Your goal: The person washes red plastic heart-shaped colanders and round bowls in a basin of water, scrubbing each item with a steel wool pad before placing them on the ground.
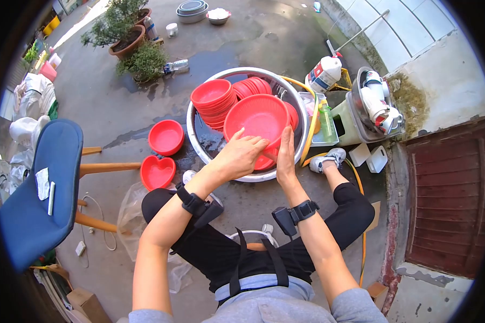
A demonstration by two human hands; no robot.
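A large red bowl [257, 119] is tilted over a round metal basin [195, 141]. My left hand [243, 154] reaches across its near edge with the fingers bent inside the bowl. On the right, my right hand [286, 156] lies against the bowl's side, its fingers stretched upward and close together, with the thumb hidden. Behind the bowl, a stack of red bowls [214, 102] and more red dishes [252, 86] rest in the basin. On the ground left of the basin are a round red bowl [166, 137] and a heart-shaped red bowl [158, 172].
A blue chair [51, 161] stands at the left. Potted plants [127, 43] are at the upper left. Right of the basin are a yellow hose [310, 129], a white jug [324, 72], a tray with a green bottle [326, 117] and a loaded bin [346, 125].
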